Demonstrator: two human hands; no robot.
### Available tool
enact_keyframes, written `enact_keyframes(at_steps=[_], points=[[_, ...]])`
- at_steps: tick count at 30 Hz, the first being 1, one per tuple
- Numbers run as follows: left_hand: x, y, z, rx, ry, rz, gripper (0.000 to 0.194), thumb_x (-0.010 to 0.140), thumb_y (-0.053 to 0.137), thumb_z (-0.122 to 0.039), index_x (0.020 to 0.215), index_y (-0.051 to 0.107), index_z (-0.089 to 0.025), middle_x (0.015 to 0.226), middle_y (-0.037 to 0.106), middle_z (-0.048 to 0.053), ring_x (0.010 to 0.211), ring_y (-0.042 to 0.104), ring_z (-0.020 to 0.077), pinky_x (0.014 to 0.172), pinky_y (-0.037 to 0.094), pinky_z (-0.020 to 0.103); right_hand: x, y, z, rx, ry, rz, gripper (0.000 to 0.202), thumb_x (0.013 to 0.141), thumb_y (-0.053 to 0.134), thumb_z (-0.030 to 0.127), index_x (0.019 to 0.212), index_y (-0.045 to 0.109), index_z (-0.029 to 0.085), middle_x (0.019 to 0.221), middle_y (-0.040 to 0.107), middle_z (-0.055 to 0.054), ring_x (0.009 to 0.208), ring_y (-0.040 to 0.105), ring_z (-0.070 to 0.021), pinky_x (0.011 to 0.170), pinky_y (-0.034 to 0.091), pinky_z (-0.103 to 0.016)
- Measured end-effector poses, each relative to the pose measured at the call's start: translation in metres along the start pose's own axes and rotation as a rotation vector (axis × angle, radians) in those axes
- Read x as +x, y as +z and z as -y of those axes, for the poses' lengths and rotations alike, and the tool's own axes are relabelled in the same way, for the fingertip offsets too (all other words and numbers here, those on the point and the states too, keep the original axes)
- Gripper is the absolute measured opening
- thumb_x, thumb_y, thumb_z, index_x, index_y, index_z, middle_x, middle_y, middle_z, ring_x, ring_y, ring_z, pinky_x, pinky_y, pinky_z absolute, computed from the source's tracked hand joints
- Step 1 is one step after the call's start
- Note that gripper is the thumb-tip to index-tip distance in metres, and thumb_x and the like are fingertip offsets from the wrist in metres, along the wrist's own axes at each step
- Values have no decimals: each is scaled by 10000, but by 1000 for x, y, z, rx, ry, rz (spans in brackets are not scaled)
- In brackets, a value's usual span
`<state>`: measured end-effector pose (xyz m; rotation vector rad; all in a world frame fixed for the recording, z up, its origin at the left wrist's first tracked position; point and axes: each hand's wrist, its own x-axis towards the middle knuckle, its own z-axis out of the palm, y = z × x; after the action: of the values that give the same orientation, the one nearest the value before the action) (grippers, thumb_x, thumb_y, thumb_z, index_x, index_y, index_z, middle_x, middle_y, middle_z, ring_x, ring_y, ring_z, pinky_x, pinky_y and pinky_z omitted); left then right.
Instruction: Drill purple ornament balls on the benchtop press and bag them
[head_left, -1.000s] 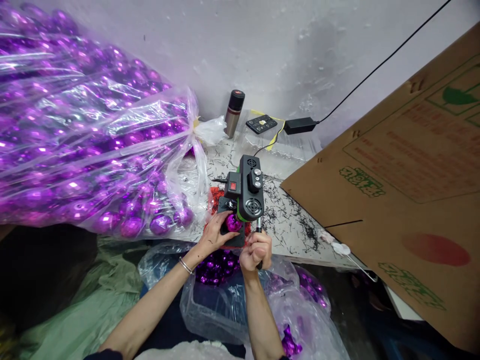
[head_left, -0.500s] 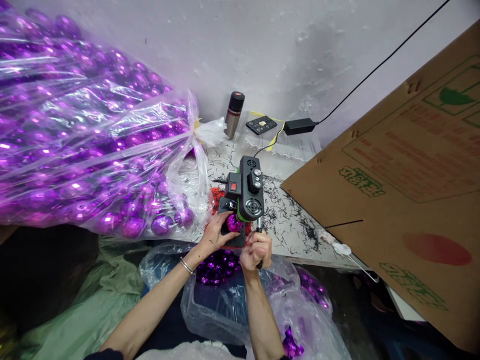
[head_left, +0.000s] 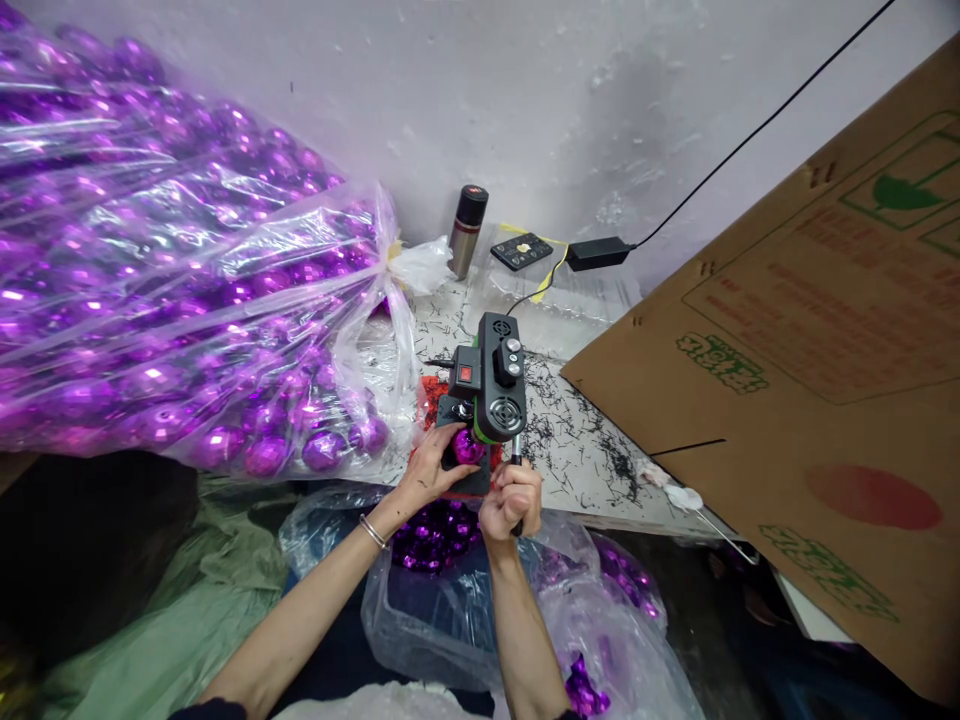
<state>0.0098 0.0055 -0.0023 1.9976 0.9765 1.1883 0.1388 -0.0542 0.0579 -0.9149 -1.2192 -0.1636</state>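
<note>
Part of the purple ball (head_left: 468, 449) is out of sight, tucked beneath the machine (head_left: 491, 385) and behind the left grip (head_left: 427, 473); where machine meets ball, there's no telling! Over to the right grip (head_left: 512, 503), and it swallows the middle of the lever (head_left: 517, 449). Away left, the big bag (head_left: 187, 290) runs straight off the edge, its plastic blurring the balls inside. The box (head_left: 795, 390) is sliced by the right edge, its red print too faint to read. Up goes the cable (head_left: 765, 126), out through the top! Scraps on the surface (head_left: 551, 490): too tiny to identify.
</note>
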Motion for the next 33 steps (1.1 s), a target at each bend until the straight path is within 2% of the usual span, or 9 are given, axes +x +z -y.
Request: enact_keyframes(at_steps=[3, 6, 9, 12, 14, 20, 24, 33], points=[[0, 0, 1, 3, 10, 3, 629, 967, 870, -473, 1492, 647, -208, 1378, 787, 173, 1291, 773, 365, 1106, 643, 555, 6, 3, 3, 8, -22, 1, 447, 1182, 322, 296, 761, 463, 251, 763, 504, 29, 624, 530, -127, 606, 499, -309], [0, 0, 2, 13, -2, 3, 629, 963, 875, -484, 1485, 650, -214, 1371, 789, 168, 1283, 776, 360, 1113, 638, 555, 20, 5, 17, -11, -3, -23, 456, 1175, 344, 267, 734, 454, 247, 728, 496, 36, 609, 514, -121, 602, 470, -300], [0, 0, 3, 24, -12, 11, 643, 947, 891, -485, 1485, 649, -229, 1374, 788, 158, 1291, 772, 358, 1131, 626, 567, 37, 3, 36, -12, 126, -42, 417, 1144, 414, 197, 733, 461, 248, 703, 487, 42, 626, 527, -125, 581, 418, -290], [0, -1, 3, 32, -28, 28, 657, 927, 912, -470, 1484, 649, -243, 1378, 788, 147, 1299, 770, 357, 1149, 616, 579, 43, 3, 47, -16, 233, -39, 389, 1130, 442, 185, 749, 472, 254, 703, 478, 44, 654, 557, -139, 576, 409, -294], [0, -1, 1, 29, -38, 28, 663, 921, 918, -474, 1480, 650, -240, 1381, 788, 150, 1299, 771, 357, 1146, 619, 574, 38, 3, 45, -23, 223, -38, 394, 1143, 418, 211, 756, 477, 254, 718, 498, 39, 651, 556, -138, 590, 424, -301], [1, 0, -2, 10, -30, 6, 634, 953, 880, -502, 1470, 647, -220, 1364, 790, 160, 1285, 773, 361, 1131, 622, 573, 9, 5, 14, -65, 1, -33, 448, 1177, 343, 264, 750, 477, 249, 755, 529, 39, 632, 542, -124, 716, 519, -344], [1, -1, -4, 7, -42, 19, 634, 955, 870, -527, 1462, 652, -214, 1362, 786, 164, 1285, 767, 366, 1128, 620, 569, 1, 2, 4, -36, 1, -16, 443, 1187, 342, 307, 771, 481, 248, 779, 526, 32, 650, 547, -126, 676, 516, -336], [1, -3, -4, 16, -42, 29, 631, 955, 875, -508, 1467, 651, -215, 1361, 787, 163, 1273, 772, 363, 1103, 635, 551, -6, 2, -1, -44, 11, -20, 423, 1180, 319, 330, 786, 452, 256, 793, 474, 26, 657, 530, -134, 623, 516, -339]])
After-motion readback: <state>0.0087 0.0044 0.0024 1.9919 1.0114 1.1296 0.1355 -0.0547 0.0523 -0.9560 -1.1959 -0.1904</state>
